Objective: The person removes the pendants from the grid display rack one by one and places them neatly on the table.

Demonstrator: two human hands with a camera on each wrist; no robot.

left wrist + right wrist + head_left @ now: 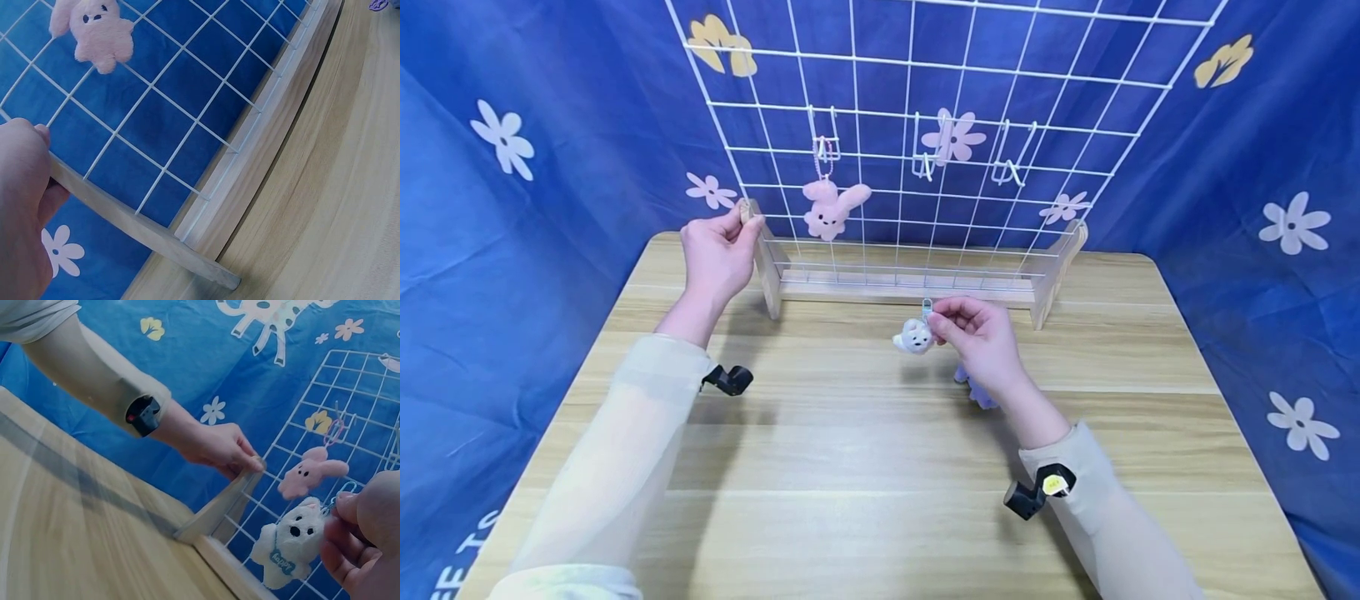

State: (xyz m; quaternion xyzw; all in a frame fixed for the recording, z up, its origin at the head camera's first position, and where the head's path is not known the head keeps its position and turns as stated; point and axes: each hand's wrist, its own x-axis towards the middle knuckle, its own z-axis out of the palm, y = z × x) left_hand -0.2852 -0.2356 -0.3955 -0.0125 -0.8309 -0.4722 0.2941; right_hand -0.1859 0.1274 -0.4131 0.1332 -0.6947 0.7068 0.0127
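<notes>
In the head view my left hand grips the top of the left wooden leg of a wire grid rack. My right hand pinches a white plush keychain near its light-blue clasp, holding it above the table in front of the rack. The right wrist view shows the plush as a white dog with a blue bone-shaped tag. A pink bunny plush keychain hangs by its chain from the left hook. Partly hidden under my right hand, a purple plush lies on the table.
Two more white hooks, a middle one and a right one, hang on the grid with nothing on them. The rack's right wooden leg stands near the back of the wooden table. Behind is a blue flowered curtain.
</notes>
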